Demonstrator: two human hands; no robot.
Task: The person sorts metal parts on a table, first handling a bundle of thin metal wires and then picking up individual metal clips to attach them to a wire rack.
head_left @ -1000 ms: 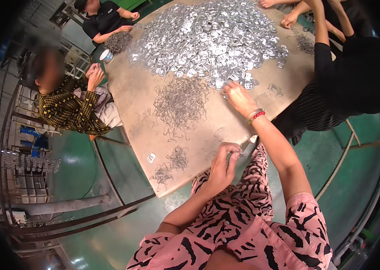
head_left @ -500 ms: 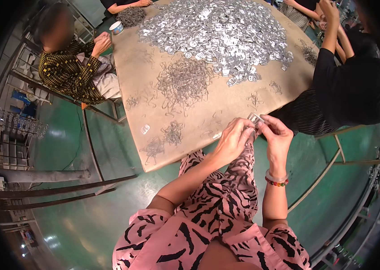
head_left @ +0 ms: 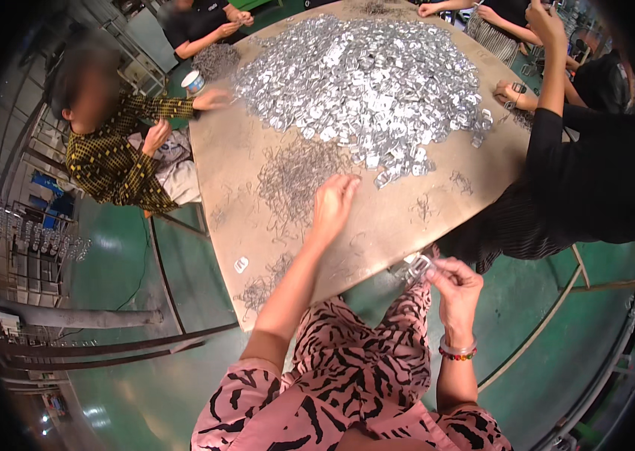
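Note:
Over the table, my left hand [head_left: 335,207] is at the right side of a loose pile of thin bent wire pieces [head_left: 293,180]. Its fingers are bent and drawn together; anything between the fingertips is too small to make out. Just off the table's near edge, my right hand [head_left: 459,289] pinches a small silver metal buckle [head_left: 419,265] between thumb and fingers. Beyond my left hand spreads a large heap of similar silver buckles [head_left: 362,83]. A single buckle [head_left: 241,264] lies apart near the table's left edge.
Smaller wire clusters lie on the brown-covered table [head_left: 377,233]. A tub [head_left: 193,81] stands at the far left edge beside a dark wire pile [head_left: 216,60]. Co-workers sit around: one in a yellow-black checked top [head_left: 111,169] on the left, one in black [head_left: 595,173] close on the right.
My left hand has left the buckle and reached forward over the wire pile. My right hand keeps the buckle, now lower in view. The left co-worker has stretched a hand toward the heap.

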